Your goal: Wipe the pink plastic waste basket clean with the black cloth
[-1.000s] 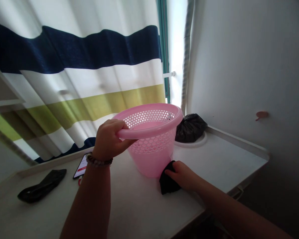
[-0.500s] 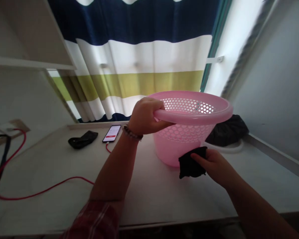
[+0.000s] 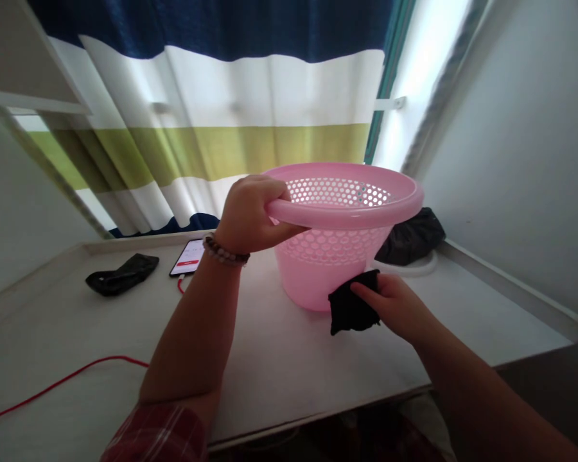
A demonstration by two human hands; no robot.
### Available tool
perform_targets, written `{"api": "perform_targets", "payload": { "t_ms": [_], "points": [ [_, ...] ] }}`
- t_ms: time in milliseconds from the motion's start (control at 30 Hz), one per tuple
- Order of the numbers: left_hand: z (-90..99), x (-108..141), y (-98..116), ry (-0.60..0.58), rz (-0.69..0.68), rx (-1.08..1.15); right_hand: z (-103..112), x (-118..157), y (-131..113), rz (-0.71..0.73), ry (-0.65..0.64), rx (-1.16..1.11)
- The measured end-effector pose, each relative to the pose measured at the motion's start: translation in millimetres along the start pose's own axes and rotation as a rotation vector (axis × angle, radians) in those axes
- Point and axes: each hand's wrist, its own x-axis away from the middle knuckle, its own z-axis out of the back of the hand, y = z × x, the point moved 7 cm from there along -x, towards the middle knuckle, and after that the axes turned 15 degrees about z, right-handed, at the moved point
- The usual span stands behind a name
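White tabletop (image 3: 279,366), raised rim along back and right edges. Striped curtain (image 3: 231,141), navy, white and olive, hangs behind back edge. Daylight glows through it and beside teal frame (image 3: 390,70). Plain pale wall (image 3: 515,147) right; shelf unit (image 3: 24,58) upper left.

- At my 9 o'clock I see 1 lit phone (image 3: 187,256), flat on the white table (image 3: 279,378).
- Left of it, I have 1 crumpled black plastic piece (image 3: 122,276).
- At my 8 o'clock, 1 red cable (image 3: 77,370) curves.
- At my 3 o'clock, 1 black bundle (image 3: 417,237) above 1 white curved rim (image 3: 426,266).
- From my 10 to 12 o'clock, 1 curtain (image 3: 289,96) banded navy, white and green.
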Motion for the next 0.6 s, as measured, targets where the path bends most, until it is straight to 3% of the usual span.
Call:
{"api": "perform_targets", "payload": {
  "t_ms": [100,167,300,433,600],
  "points": [
    [-0.5,-0.9,-1.3,-0.02,-0.011,0.027,13.1,-2.5,-27.8,0.069,0.068,-0.11],
    [-0.2,-1.5,-3.5,-0.019,-0.007,0.04,14.8,-2.6,-29.4,0.092,0.093,-0.11],
    [-0.8,-2.3,-7.8,-0.027,0.005,0.06,-10.2,2.8,8.4,0.012,0.005,-0.033],
    [0.1,-2.9,-9.8,-0.01,0.024,0.075,-25.7,9.5,48.1,-0.065,0.015,0.241],
    [-1.1,-2.4,-15.4,-0.049,0.059,0.119,-28.5,10.8,42.5,0.028,-0.025,0.324]
  ]
}}
